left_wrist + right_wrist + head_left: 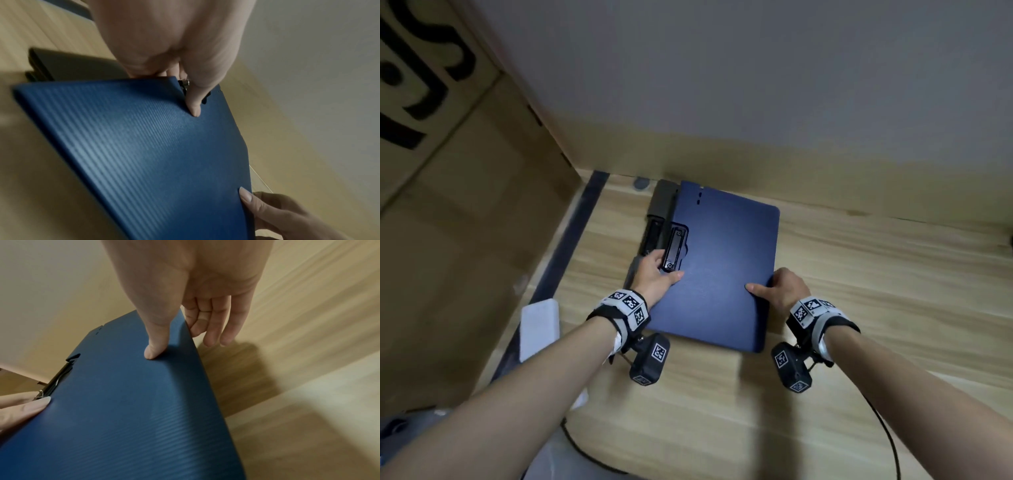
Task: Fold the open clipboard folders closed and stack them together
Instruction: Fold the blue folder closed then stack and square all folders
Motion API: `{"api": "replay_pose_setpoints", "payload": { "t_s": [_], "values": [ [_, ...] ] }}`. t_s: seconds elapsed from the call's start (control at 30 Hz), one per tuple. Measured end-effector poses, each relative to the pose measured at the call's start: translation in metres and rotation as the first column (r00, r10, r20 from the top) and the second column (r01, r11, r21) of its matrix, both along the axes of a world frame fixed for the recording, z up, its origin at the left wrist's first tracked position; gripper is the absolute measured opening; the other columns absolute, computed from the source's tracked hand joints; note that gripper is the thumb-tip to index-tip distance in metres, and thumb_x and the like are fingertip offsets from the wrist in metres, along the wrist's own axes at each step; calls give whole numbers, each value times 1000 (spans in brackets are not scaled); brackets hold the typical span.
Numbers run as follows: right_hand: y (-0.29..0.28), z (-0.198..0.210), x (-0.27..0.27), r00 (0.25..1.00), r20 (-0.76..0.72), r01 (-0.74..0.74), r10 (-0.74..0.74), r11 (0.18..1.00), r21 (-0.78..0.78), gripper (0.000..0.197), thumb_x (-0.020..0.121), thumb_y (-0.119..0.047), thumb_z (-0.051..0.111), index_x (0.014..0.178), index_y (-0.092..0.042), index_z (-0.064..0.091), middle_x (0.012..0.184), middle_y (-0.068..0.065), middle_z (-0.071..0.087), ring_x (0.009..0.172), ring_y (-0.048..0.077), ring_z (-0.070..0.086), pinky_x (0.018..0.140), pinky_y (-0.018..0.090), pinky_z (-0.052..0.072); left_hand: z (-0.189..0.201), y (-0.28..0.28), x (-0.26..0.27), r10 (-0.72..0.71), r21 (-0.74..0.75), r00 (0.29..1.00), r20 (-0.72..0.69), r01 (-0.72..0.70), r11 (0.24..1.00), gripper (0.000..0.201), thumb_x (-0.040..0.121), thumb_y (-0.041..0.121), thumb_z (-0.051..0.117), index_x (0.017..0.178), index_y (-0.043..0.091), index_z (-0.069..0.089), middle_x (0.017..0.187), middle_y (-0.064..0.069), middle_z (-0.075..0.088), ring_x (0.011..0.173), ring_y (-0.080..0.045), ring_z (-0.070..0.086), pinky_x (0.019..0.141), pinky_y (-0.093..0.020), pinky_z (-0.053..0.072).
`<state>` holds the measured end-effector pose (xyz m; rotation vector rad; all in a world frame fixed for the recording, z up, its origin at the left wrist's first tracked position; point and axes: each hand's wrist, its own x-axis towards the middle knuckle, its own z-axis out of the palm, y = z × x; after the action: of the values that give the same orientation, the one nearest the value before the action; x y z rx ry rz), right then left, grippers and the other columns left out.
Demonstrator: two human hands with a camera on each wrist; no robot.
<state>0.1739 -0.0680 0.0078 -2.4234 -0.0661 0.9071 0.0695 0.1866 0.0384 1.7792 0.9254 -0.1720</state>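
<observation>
While both hands grip it by opposite edges, a closed blue clipboard folder [722, 267] lies over a dark folder [659, 212] on a wooden table [859, 274], the head view shows; the left hand [654, 279] holds the clip side, the right hand [780, 289] the opposite edge. From the left wrist, the left thumb [195, 104] presses the blue cover beside the black clip [184, 86], fingers curled beneath. From the right wrist, the right thumb [153, 347] lies on top, fingers [216, 324] loosely bent past the edge.
</observation>
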Motion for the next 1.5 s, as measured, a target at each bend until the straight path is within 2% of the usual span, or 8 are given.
{"api": "replay_pose_setpoints", "payload": {
  "t_s": [0.23, 0.37, 0.67, 0.8, 0.93, 1.07, 1.37, 1.5],
  "values": [
    [58, -15, 6, 991, -56, 122, -121, 993, 12, 58, 67, -53, 81, 100, -11, 57, 94, 1, 66, 86, 24, 65, 74, 32, 51, -11, 55, 7, -66, 236, 994, -90, 85, 968, 68, 77, 23, 83, 135, 8, 54, 134, -10, 53, 122, -26, 56, 103, -32, 45],
    [65, -24, 2, 990, -5, 141, -141, 990, -8, 56, 69, -43, 83, 101, -10, 51, 97, 2, 64, 83, 21, 62, 75, 34, 51, -11, 60, 14, -191, 490, 938, -289, 316, 813, 73, 73, 42, 81, 134, 15, 51, 136, -9, 39, 128, -27, 38, 101, -33, 37],
    [59, -21, -4, 971, -37, 238, -236, 968, 76, 57, 72, -39, 81, 114, -11, 56, 109, 4, 64, 98, 26, 63, 80, 31, 49, -31, 44, 20, -180, 227, 891, -416, 293, 929, 112, 56, 64, 83, 143, 10, 37, 148, -12, 37, 139, -33, 36, 112, -46, 36],
    [23, -13, -7, 935, -113, 346, -337, 935, 77, 30, 76, -42, 72, 84, -14, 65, 96, 9, 70, 88, 28, 65, 75, 30, 47, -27, 7, 12, -258, 250, 867, -427, 387, 888, 105, 59, 65, 81, 137, 8, 39, 146, -12, 38, 137, -31, 36, 112, -41, 36],
    [-39, -27, -23, 836, -246, 525, -491, 845, 99, 62, 51, -54, 73, 94, -9, 66, 84, 8, 68, 75, 26, 63, 66, 30, 45, -31, -42, 0, -323, 226, 850, -417, 441, 869, 105, 59, 63, 82, 137, 8, 38, 146, -11, 37, 137, -30, 35, 113, -39, 34],
    [-75, -5, -39, 770, -353, 605, -532, 784, 137, 22, 74, -34, 72, 76, -13, 65, 49, -6, 51, 57, 18, 42, 53, 28, 31, -34, -74, -12, -362, 217, 844, -395, 469, 856, 104, 57, 61, 84, 134, 7, 39, 144, -12, 39, 137, -30, 35, 112, -36, 33],
    [-119, 19, -73, 683, -614, 667, -395, 680, 304, 23, 89, -16, 67, 104, 1, 71, 94, 15, 75, 72, 20, 73, 57, 23, 54, -31, -85, -28, -402, 94, 836, -373, 465, 880, 120, 43, 60, 87, 141, 9, 40, 144, -11, 40, 136, -28, 39, 114, -43, 35],
    [-124, 31, -75, 734, -585, 611, -345, 712, 347, 29, 85, -19, 71, 113, -13, 65, 103, 8, 74, 86, 26, 71, 59, 33, 57, -92, -64, -36, -420, -32, 855, -305, 432, 901, 107, 37, 66, 91, 131, 35, 48, 132, 1, 57, 127, -24, 54, 106, -48, 46]
  ]
}}
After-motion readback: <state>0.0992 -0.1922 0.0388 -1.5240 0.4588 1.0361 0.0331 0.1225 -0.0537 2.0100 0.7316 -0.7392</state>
